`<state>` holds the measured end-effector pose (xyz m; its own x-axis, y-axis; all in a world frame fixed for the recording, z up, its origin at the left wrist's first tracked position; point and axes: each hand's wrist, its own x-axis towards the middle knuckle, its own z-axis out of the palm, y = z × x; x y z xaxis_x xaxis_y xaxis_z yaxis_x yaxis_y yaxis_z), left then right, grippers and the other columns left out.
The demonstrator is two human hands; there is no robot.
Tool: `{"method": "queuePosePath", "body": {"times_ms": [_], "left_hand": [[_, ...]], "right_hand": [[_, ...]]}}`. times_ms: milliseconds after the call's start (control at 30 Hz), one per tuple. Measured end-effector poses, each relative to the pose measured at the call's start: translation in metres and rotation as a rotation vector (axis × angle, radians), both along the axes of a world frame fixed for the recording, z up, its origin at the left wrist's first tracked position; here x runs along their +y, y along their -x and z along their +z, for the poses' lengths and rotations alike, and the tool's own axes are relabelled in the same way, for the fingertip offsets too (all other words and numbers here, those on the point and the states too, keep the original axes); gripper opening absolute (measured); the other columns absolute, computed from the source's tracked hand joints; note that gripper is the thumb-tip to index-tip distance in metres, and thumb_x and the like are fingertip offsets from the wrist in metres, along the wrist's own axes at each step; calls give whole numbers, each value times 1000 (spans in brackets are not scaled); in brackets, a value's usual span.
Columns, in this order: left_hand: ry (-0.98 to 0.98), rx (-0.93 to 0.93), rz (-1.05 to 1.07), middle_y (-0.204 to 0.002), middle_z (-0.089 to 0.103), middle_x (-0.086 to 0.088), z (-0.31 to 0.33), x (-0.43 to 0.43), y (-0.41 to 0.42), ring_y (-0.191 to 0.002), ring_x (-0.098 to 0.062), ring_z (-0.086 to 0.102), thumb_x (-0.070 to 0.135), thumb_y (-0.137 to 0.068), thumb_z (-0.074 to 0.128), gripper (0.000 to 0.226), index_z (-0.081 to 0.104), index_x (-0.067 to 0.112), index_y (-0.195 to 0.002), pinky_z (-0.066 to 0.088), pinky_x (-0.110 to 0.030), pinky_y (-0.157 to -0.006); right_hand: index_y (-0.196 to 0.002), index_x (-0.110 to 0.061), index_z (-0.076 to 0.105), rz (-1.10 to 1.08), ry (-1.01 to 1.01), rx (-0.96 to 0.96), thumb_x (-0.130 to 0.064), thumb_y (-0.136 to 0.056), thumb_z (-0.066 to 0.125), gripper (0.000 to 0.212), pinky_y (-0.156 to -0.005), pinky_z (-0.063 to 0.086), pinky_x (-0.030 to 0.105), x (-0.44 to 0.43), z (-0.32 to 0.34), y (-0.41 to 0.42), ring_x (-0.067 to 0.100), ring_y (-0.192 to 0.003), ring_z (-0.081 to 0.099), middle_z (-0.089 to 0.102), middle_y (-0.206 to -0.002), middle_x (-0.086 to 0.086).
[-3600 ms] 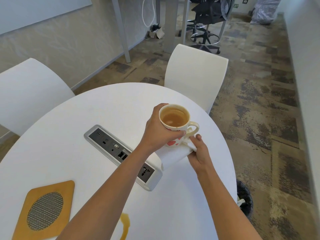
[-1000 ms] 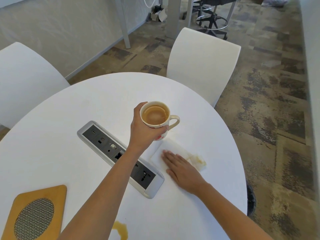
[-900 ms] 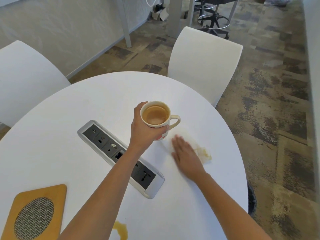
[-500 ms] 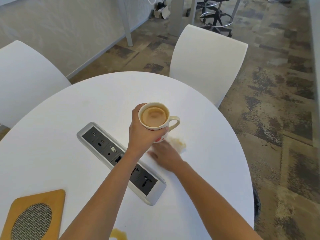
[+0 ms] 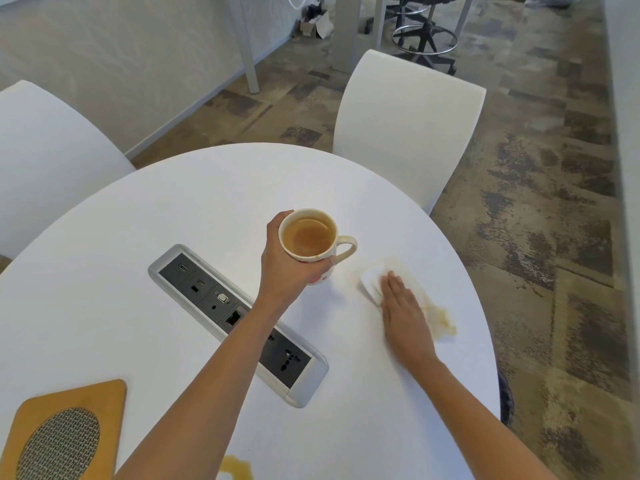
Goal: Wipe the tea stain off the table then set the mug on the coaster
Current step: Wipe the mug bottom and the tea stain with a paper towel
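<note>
Two hands share the work: the right hand [image 5: 403, 315] lies flat and open, pressing a stained napkin [image 5: 377, 278] onto the white desk [image 5: 173, 209] at center right, while the left hand [image 5: 289, 265] wraps the full mug [image 5: 308, 237], likely lifted clear for wiping. Its coaster [image 5: 59, 431] waits lower left.

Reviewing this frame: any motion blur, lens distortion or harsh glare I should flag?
Head view: right hand slightly motion-blurred on the stained tissue; left hand and mug sharp. Wide-angle bowing curves the table edge and chairs. Soft, even light, faint shadows, no harsh glare.
</note>
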<state>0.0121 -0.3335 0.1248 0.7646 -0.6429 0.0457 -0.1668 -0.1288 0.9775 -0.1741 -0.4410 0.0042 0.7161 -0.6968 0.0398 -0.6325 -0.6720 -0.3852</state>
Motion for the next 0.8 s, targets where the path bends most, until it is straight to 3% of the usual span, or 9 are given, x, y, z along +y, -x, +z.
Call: {"method": "queuePosePath", "body": {"times_ms": [133,233,333,433,567,667,733,800], "left_hand": [[3,29,-11,-118,58,15,-8,-8,6,-108,-1,56,23,-50,86,84,45,29,-123,48,-24,-87],[7,35,-17,-118,58,15,-12,-14,10,-106,0,57,23,-49,86,84,45,29,-123,47,-18,-83],[6,22,-22,-119,57,15,-18,-18,11,-109,-2,55,21,-52,87,82,45,29,-122,48,-24,-86],[-1,9,-14,-119,57,13,-24,-21,13,-108,-1,55,15,-55,89,82,45,27,-123,48,-20,-84],[-3,8,-12,-120,57,11,-29,-21,14,-108,-3,56,17,-54,90,83,44,27,-123,50,-19,-81],[1,41,2,-118,58,7,-31,-21,17,-108,-10,58,12,-54,88,82,45,27,-122,53,-19,-65],[5,54,3,-117,59,7,-33,-20,17,-107,-15,59,14,-54,88,82,45,31,-121,57,-29,-64],[-13,40,-1,-118,58,10,-37,-20,17,-109,-12,58,22,-52,88,83,44,35,-121,57,-45,-76]], "right_hand": [[-142,-1,35,-11,-79,12,-16,-89,19,57,-113,-1,18,34,-1,17,21,-141,23,29,-149,8],[-140,-3,38,203,-24,-13,-5,-90,28,50,-117,1,22,74,-2,31,13,-144,13,37,-147,5],[-145,-10,33,482,17,16,-10,-93,32,52,-117,9,28,98,-5,44,13,-144,17,29,-153,3],[-147,-14,29,567,53,38,-16,-95,35,52,-117,10,30,89,-3,45,11,-143,19,25,-155,-2],[-145,-12,32,532,33,33,-13,-93,36,52,-117,8,28,77,-2,37,14,-141,27,30,-153,0],[-139,-4,42,377,28,35,-6,-87,34,52,-115,7,24,50,0,21,20,-136,36,43,-145,8],[-136,0,45,251,7,27,-3,-85,32,53,-113,6,22,24,3,9,27,-132,42,45,-143,13],[-140,1,38,117,-3,5,-4,-88,28,53,-113,4,21,0,7,0,30,-137,35,36,-148,15]]}}
